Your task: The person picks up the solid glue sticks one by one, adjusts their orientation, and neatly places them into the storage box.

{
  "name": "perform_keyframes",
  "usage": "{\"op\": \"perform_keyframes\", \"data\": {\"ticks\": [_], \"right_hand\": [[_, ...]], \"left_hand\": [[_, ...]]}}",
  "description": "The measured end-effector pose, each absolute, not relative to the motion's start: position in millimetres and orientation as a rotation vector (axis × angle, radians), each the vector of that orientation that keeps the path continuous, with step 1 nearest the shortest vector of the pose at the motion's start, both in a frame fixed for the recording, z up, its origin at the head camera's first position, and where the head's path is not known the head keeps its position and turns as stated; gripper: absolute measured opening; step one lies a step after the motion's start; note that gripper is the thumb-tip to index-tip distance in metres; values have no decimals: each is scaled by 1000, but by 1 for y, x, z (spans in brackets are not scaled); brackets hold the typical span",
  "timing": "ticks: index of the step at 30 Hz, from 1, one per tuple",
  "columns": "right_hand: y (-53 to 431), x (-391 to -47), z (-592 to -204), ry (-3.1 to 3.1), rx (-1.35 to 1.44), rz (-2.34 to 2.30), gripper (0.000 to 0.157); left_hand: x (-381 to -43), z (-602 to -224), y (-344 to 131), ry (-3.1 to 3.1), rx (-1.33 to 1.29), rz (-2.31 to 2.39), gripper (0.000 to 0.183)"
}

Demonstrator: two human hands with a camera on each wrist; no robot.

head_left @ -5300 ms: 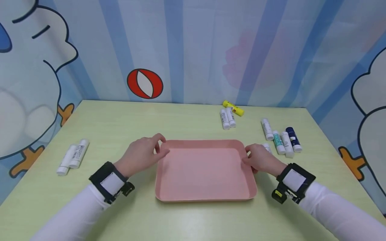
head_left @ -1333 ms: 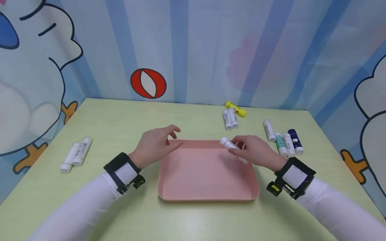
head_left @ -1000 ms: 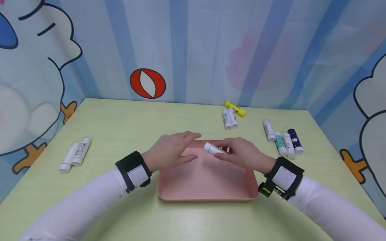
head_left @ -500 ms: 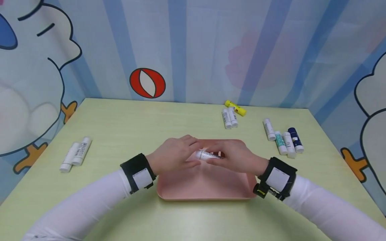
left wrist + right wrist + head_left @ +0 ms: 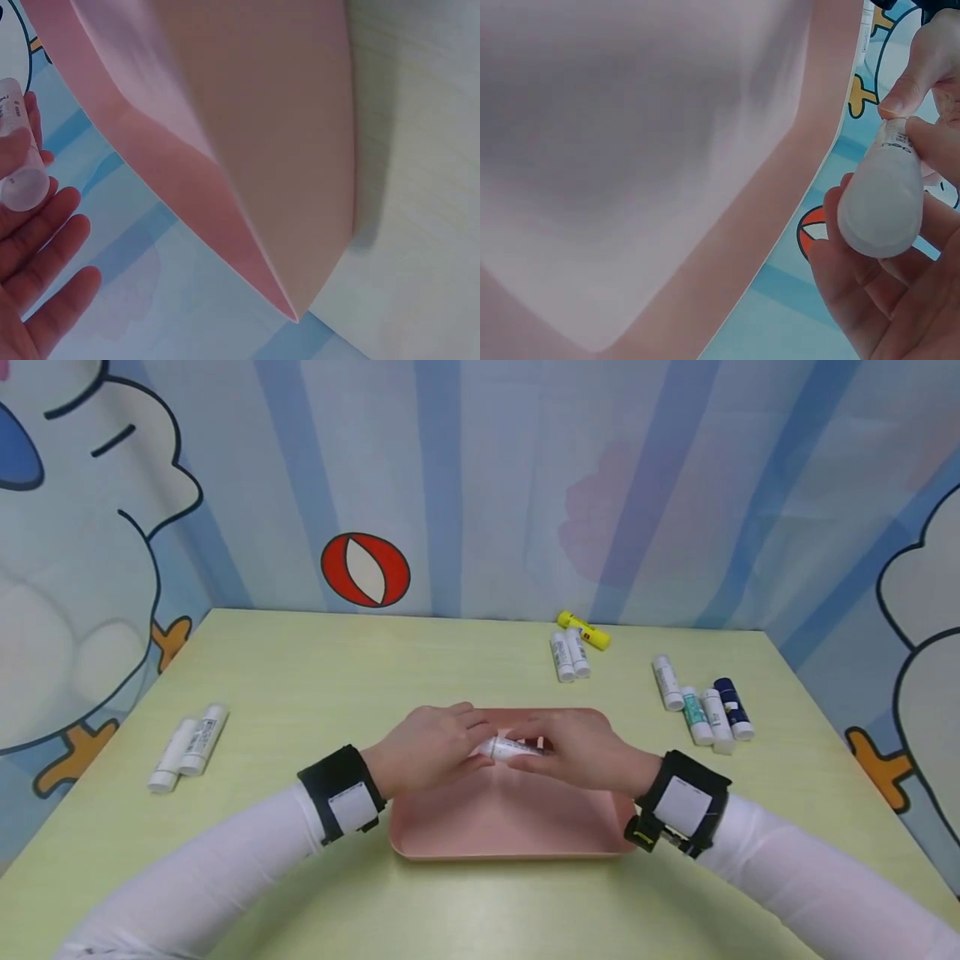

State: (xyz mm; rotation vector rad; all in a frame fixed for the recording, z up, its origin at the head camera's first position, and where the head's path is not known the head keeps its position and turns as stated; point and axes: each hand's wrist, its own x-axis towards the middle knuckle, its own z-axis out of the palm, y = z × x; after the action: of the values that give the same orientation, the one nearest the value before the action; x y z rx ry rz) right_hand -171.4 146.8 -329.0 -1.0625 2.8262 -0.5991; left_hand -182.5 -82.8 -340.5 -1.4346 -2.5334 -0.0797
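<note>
Over the pink tray (image 5: 510, 831), my two hands meet at a white glue stick (image 5: 516, 748). My right hand (image 5: 581, 750) grips its body between thumb and fingers. The thumb and fingertips of my left hand (image 5: 429, 747) pinch the opposite end. In the right wrist view, the rounded end of the glue stick (image 5: 881, 210) points toward the camera, cradled by the right fingers. The left wrist view catches the glue stick (image 5: 24, 187) at its left edge, above spread lower fingers (image 5: 60, 251) of the left hand.
Two white glue sticks (image 5: 187, 747) lie at the table's left. Behind the tray are two white sticks (image 5: 570, 654) and a yellow one (image 5: 585, 631). To the right lie white sticks (image 5: 667, 683), a teal-labelled one (image 5: 696, 716) and a navy one (image 5: 733, 708). A printed curtain (image 5: 495, 485) hangs behind.
The right hand took up a white glue stick from the tray's right side and carried it left over the tray. The left hand moved right from the tray's left rim and closed on its end.
</note>
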Motion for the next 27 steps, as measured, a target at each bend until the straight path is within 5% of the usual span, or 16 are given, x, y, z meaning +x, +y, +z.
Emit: {"op": "perform_keyframes", "data": {"ticks": [14, 27], "right_hand": [[146, -179, -324, 2466, -287, -1631, 58], [121, -170, -324, 1947, 198, -2156, 43]], "left_hand": [[-186, -337, -88, -2589, -945, -453, 24], [-178, -337, -76, -2676, -815, -604, 25]]}}
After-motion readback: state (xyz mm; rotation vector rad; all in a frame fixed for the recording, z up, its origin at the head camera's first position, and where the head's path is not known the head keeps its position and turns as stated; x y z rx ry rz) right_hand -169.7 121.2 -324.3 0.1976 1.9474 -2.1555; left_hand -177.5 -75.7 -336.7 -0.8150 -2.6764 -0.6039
